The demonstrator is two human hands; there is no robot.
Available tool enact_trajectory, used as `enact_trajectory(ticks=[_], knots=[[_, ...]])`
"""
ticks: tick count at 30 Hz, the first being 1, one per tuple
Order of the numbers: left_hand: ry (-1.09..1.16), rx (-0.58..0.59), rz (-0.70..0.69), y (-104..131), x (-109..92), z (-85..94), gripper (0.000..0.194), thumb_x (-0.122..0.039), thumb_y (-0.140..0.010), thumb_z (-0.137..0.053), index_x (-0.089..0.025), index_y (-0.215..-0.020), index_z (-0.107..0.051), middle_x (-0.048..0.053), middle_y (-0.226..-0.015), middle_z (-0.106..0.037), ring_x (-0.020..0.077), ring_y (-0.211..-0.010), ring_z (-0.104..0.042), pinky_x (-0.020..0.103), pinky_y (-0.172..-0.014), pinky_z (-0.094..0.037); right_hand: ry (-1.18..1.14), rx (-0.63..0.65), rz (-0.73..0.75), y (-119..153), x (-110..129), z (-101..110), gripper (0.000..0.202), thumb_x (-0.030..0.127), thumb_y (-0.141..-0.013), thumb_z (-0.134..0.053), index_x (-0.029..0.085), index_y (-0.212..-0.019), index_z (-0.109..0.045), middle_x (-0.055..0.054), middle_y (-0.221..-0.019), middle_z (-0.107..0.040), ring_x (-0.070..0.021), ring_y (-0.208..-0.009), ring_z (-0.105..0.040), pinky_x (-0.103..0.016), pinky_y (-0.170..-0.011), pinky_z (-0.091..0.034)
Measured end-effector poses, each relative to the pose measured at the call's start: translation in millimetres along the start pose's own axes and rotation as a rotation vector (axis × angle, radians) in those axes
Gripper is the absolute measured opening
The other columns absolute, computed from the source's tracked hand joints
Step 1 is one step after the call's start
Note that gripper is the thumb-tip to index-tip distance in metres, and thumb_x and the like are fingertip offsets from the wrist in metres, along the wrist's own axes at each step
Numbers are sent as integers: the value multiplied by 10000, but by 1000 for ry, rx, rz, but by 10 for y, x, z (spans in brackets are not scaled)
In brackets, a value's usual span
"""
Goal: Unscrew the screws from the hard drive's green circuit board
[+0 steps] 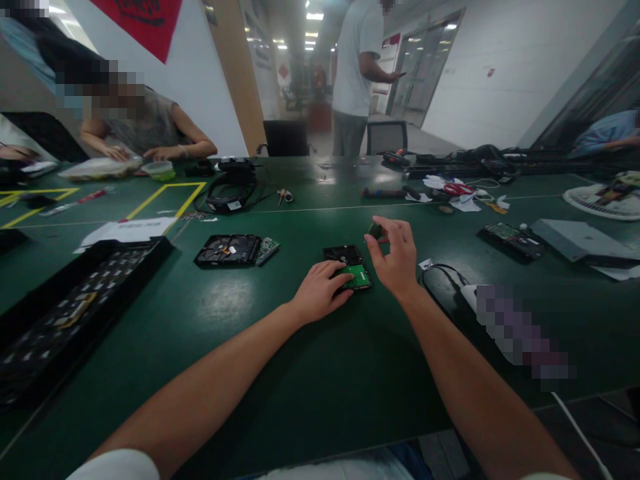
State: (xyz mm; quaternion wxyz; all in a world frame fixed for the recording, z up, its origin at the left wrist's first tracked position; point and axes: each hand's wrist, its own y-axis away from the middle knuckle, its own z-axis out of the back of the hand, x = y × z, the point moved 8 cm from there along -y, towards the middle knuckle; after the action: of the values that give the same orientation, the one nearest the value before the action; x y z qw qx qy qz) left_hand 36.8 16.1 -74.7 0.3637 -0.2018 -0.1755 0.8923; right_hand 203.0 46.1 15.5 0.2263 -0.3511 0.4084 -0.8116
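A hard drive with a green circuit board on its near half lies on the table in front of me. My left hand is on its left side, fingers over the board and thumb along the near edge. Just right of the drive and raised above the table is my right hand. Its thumb and forefinger pinch a small dark green piece, mostly covered by the fingers, so its kind is unclear. Further left lies another hard drive, black, beside a loose circuit board.
A long black tray stands at left. On the right are a white power strip, another drive and a grey metal box. A black headset and keys lie farther back. People sit and stand across the table.
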Motion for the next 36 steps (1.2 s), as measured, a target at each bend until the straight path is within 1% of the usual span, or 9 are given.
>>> enact_trajectory(ticks=[5,12,15,20,23,26,28,32,36], knots=[[20,-5,8,5,-2,8,370,-409,-1010,-635,-246,-1336,-696,149,-1414,-612,339,-1347,-565,570,-1127,-472,3,29,15,3,-24,-37,412,318,-1043,-517,273,-1452,-547,-130,-1306,-651,-289,-1137,-653,-502,-954,-601],[5,-4,4,7,3,3,378,-418,-1009,-633,-233,-1333,-696,150,-1416,-609,341,-1354,-560,558,-1140,-463,-17,-12,6,-15,36,21,365,348,-1002,-633,273,-1358,-607,-118,-1212,-622,-266,-1064,-641,-423,-811,-635],[1,-2,2,10,7,-2,376,-416,-1013,-627,-228,-1332,-695,150,-1422,-604,340,-1358,-556,556,-1140,-462,-4,-3,18,-16,38,26,339,321,-1015,-610,267,-1350,-613,-116,-1195,-621,-259,-1046,-642,-427,-834,-630],[5,3,4,8,5,-3,378,-420,-1016,-622,-245,-1344,-688,142,-1434,-597,334,-1361,-553,561,-1134,-466,15,13,27,-3,14,-5,394,299,-1046,-517,254,-1436,-540,-137,-1287,-641,-287,-1128,-647,-497,-932,-608],[7,3,4,7,2,4,375,-420,-1016,-623,-246,-1342,-689,141,-1432,-597,335,-1365,-550,560,-1135,-465,-9,6,-6,-5,-2,0,377,347,-1032,-557,266,-1401,-563,-132,-1269,-622,-285,-1124,-635,-469,-877,-625],[6,1,2,8,2,4,376,-421,-1014,-626,-238,-1336,-691,145,-1426,-602,336,-1362,-552,558,-1137,-464,-11,-11,-10,-16,9,25,336,372,-1012,-607,264,-1331,-615,-121,-1200,-603,-265,-1055,-628,-439,-831,-630],[0,1,1,9,5,-3,378,-422,-1014,-626,-230,-1333,-693,150,-1425,-602,338,-1357,-556,557,-1136,-465,3,-14,-2,-22,18,31,324,359,-1017,-598,261,-1325,-619,-118,-1179,-611,-262,-1042,-626,-447,-846,-623],[-11,-1,2,10,11,-15,389,-432,-1019,-619,-214,-1333,-693,157,-1422,-604,340,-1353,-559,552,-1133,-468,7,-2,29,-18,33,9,353,300,-1040,-535,247,-1386,-574,-134,-1256,-637,-281,-1133,-625,-471,-896,-610],[-2,-7,4,13,16,-14,382,-434,-1013,-629,-231,-1330,-695,148,-1424,-606,338,-1352,-563,558,-1135,-467,-22,-19,21,-6,27,17,345,308,-1019,-594,251,-1359,-585,-124,-1244,-639,-267,-1103,-636,-431,-833,-626]])
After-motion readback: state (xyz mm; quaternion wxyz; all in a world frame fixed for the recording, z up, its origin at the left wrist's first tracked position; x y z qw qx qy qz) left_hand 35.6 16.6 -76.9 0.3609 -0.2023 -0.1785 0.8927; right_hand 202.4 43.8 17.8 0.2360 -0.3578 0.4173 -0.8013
